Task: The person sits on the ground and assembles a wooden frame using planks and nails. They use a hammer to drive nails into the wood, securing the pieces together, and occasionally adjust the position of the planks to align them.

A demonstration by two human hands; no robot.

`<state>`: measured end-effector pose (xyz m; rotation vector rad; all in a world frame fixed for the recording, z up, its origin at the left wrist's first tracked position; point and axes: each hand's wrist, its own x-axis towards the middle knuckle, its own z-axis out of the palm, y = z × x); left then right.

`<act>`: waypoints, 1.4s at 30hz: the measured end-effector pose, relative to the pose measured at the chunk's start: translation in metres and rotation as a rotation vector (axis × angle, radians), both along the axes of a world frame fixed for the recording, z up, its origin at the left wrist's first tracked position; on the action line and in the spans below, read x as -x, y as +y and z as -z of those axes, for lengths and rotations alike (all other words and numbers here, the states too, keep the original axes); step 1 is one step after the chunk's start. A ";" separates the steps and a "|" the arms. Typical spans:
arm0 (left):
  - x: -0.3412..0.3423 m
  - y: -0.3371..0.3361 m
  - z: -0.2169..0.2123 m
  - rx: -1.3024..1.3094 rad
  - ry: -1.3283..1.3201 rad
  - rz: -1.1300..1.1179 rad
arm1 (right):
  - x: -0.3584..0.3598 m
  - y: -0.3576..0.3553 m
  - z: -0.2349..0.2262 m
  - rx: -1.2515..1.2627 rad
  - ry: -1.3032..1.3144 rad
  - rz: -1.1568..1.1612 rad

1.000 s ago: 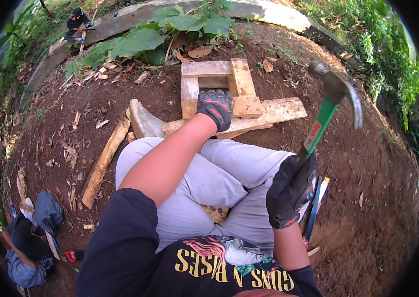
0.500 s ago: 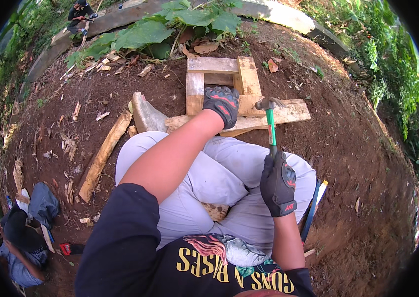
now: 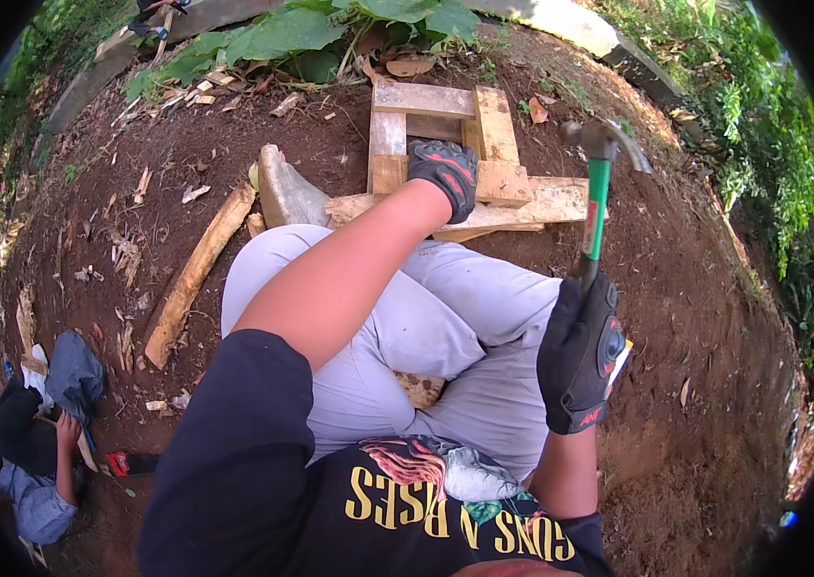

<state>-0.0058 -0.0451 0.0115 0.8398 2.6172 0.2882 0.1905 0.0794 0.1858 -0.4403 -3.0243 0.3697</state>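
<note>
A square wooden frame (image 3: 423,98) of short boards sits on the soil in front of my legs. Its near side rests over a longer plank (image 3: 563,200) lying crosswise. My gloved left hand (image 3: 442,177) is closed over the near piece of the frame, its fingertips hidden behind the knuckles. To the right, my gloved right hand (image 3: 580,356) grips a claw hammer (image 3: 597,212) by its dark lower handle. The hammer's green shaft points upward and its metal head is raised, apart from the wood, right of the frame.
My boot (image 3: 288,192) is beside the plank's left end. A rough stick (image 3: 197,279) lies further left, among wood chips. Large-leaved plants (image 3: 291,38) grow beyond the frame, before a concrete edge (image 3: 618,53). A person (image 3: 37,490) is at lower left; another is partly visible at upper left.
My right hand has lifted the hammer up and to the right, away from the frame's near right corner. My left hand keeps its hold on the frame. The view has shifted slightly.
</note>
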 end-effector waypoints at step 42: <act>0.004 -0.002 -0.010 0.045 -0.047 0.008 | 0.007 -0.018 -0.024 0.543 0.270 0.313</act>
